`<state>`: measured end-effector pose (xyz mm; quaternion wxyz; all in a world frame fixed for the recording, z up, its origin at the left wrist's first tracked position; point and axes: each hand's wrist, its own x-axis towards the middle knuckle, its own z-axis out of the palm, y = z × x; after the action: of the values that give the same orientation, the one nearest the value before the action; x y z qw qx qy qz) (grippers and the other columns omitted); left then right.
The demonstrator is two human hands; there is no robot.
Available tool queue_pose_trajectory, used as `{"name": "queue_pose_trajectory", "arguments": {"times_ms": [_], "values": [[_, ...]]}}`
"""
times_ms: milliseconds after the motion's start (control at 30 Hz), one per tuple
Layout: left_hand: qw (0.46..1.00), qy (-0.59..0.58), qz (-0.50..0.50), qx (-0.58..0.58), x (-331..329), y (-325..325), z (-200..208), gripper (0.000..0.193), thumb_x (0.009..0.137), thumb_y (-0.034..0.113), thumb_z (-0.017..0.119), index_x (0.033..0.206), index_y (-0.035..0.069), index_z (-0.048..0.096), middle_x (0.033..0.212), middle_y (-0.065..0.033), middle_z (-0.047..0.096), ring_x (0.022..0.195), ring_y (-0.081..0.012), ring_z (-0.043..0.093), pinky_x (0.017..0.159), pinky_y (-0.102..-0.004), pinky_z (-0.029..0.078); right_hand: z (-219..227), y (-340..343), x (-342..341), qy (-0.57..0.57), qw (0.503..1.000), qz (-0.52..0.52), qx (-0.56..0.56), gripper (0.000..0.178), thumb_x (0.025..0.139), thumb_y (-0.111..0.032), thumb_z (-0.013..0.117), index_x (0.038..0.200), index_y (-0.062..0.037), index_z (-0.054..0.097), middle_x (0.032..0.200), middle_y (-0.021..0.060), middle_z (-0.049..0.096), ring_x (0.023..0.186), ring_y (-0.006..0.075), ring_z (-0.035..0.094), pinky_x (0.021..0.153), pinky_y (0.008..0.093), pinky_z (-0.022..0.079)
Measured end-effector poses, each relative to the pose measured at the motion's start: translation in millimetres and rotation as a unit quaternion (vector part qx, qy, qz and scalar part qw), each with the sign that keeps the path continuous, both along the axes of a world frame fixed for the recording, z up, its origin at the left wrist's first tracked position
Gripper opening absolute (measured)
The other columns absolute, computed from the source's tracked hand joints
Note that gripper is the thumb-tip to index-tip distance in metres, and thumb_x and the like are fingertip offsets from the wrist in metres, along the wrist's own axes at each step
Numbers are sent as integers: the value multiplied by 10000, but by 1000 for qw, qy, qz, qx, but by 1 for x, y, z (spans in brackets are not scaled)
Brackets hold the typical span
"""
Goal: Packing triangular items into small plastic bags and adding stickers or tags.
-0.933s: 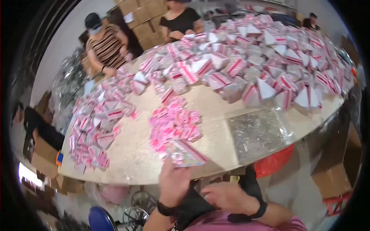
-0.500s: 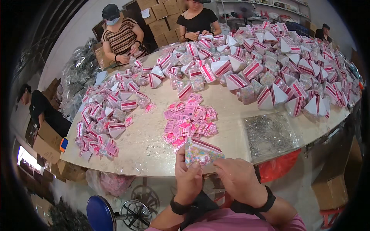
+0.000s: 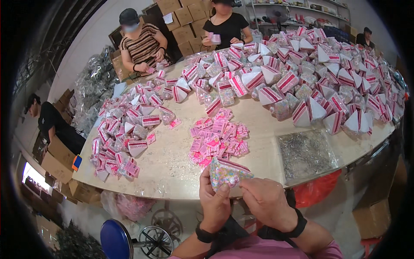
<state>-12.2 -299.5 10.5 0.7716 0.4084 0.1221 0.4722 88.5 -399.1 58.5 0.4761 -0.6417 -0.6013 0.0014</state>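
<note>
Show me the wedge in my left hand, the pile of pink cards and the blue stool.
Wedge (image 3: 226, 173): head view, on its speckled face.
Pile of pink cards (image 3: 219, 139): head view, on its middle.
Blue stool (image 3: 115, 240): head view, on its seat.

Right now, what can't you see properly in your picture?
All in the head view:
- Far side of the multicoloured speckled wedge: faces away from the camera.
- Right grip's fingertips: hidden by its own curled fingers.
- Thin silvery pieces: too small and tangled to count.
- Red plastic bag's top: hidden by the pale tabletop.
- Round blue stool seat: cut off by the lower edge.
</note>
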Motion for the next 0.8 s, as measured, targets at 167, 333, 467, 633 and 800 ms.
{"name": "queue_pose_trajectory", "arguments": {"times_ms": [167,333,467,633,800], "values": [[1000,1,5,10,3,-1,-2,681,777,104,695,1323,14,298,1211,-106,496,1122,-219,515,963,-358,429,-3,1,1,-1,1000,-8,2,161,781,-57,566,935,-39,608,740,149,598,668,340,588,589,418,467],[999,17,26,31,3,-1,-5,682,770,89,691,1319,4,297,1206,-117,490,1114,-230,517,945,-371,444,-6,1,4,-9,1000,-10,-16,166,775,-56,566,935,-43,610,728,145,597,660,336,587,587,415,466],[997,36,49,53,5,-2,-4,681,761,80,687,1314,-3,299,1203,-125,483,1104,-238,518,935,-378,450,-5,0,5,-13,999,-21,-29,168,770,-53,569,932,-45,611,729,144,599,664,333,589,594,415,467],[993,39,65,86,5,-2,-5,722,763,90,707,1331,-11,274,1227,-121,459,1112,-219,498,954,-354,416,-11,0,7,-59,998,-26,7,174,756,-68,561,919,-11,581,713,109,570,630,292,577,559,386,455],[994,48,70,67,6,-3,-6,673,763,94,684,1310,-15,307,1211,-128,475,1112,-247,509,946,-392,438,-12,0,5,-3,999,-32,-8,157,759,-42,577,911,-28,609,749,140,617,659,328,595,596,405,474]]}}
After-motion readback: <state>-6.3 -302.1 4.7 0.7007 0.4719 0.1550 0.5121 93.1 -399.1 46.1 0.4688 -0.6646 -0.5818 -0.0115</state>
